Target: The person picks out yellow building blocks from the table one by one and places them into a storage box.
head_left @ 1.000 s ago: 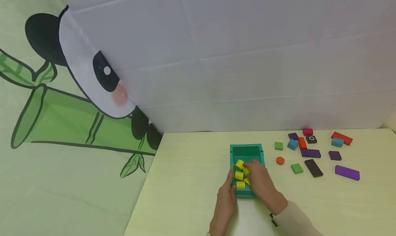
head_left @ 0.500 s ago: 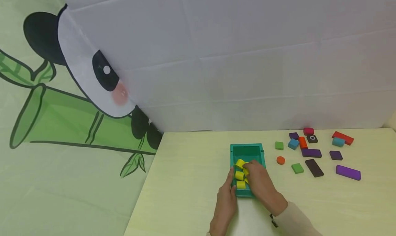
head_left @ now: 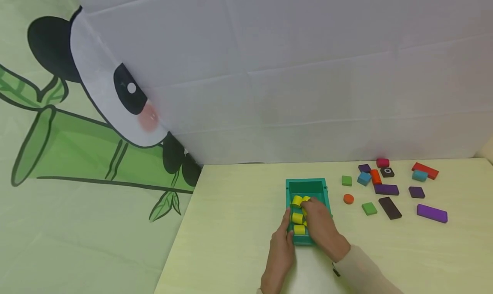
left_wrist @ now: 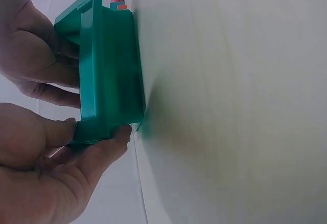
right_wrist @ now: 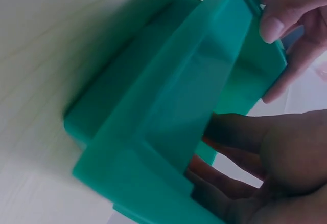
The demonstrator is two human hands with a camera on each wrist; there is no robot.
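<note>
A green plastic box (head_left: 306, 240) with an open top stands on the table and holds several yellow cylinder blocks (head_left: 298, 218). At its left side my left hand (head_left: 281, 251) grips the wall; in the left wrist view the thumb lies at the rim and fingers press the outer side. My right hand (head_left: 322, 223) reaches over the right wall into the box, with curled fingers at a yellow cylinder block that is partly covered. In the right wrist view the box walls hide these fingertips (right_wrist: 214, 127) and the blocks.
Right of the box lie loose blocks: green squares (head_left: 369, 209), an orange disc (head_left: 348, 199), a dark brown bar (head_left: 390, 208), purple bars (head_left: 432, 213), a blue block (head_left: 364, 178) and red ones (head_left: 425, 170). A white cloth (head_left: 308, 114) hangs behind the table.
My right hand has shifted slightly within the box, and the yellow blocks near its fingertips have moved a little toward the far end. The left hand keeps its place on the box.
</note>
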